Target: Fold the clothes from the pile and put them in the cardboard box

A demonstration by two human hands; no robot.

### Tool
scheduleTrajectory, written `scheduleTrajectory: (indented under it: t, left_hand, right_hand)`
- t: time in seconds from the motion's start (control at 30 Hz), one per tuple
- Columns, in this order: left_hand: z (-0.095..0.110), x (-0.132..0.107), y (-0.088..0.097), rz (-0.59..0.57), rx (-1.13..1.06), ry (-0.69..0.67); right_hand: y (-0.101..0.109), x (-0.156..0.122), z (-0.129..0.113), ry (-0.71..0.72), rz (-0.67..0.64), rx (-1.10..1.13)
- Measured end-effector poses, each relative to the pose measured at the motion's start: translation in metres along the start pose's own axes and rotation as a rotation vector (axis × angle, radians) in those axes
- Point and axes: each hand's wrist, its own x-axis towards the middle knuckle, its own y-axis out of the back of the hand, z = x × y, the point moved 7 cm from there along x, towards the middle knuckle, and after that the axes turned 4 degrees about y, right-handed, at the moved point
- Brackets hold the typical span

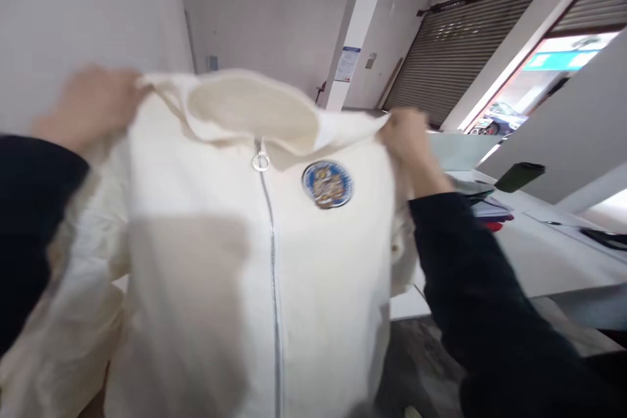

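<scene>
A cream zip-up hooded jacket hangs in front of me, held up by the shoulders. It has a silver zipper with a ring pull and a round blue embroidered badge on the chest. My left hand, blurred by motion, pinches the jacket's shoulder edge at the hood. My right hand grips the opposite shoulder edge. Dark sleeves cover both my forearms. The lower hem is out of view.
A white table at right holds a stack of folded clothes and a dark green item. A white wall stands at left, and a ribbed roller shutter fills the back right.
</scene>
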Motion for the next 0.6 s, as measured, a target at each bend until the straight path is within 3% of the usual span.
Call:
scheduleTrajectory:
  t: [0.07,0.13,0.23,0.3,0.43,0.6]
  left_hand:
    - [-0.003,-0.017,-0.026,-0.133,-0.026,-0.010]
    - [-0.004,-0.035,-0.068,-0.250,-0.044,-0.011]
    - [-0.004,-0.052,-0.128,-0.335,-0.054,-0.009]
    - [-0.001,-0.057,-0.154,-0.352,-0.059,-0.009]
    - [0.011,-0.060,-0.177,-0.300,-0.062,-0.057]
    - [0.032,-0.068,-0.197,-0.307,-0.105,-0.204]
  right_hand:
    - [-0.033,-0.012,-0.029,-0.036,-0.121,-0.031]
    - [-0.073,-0.030,-0.056,-0.032,-0.242,-0.049]
    - [-0.123,-0.053,-0.078,0.009,-0.366,-0.070]
    - [-0.145,-0.060,-0.084,0.046,-0.418,-0.081]
    - [-0.167,-0.061,-0.097,0.149,-0.453,-0.086]
    - [-0.200,-0.072,-0.143,0.435,-0.627,0.052]
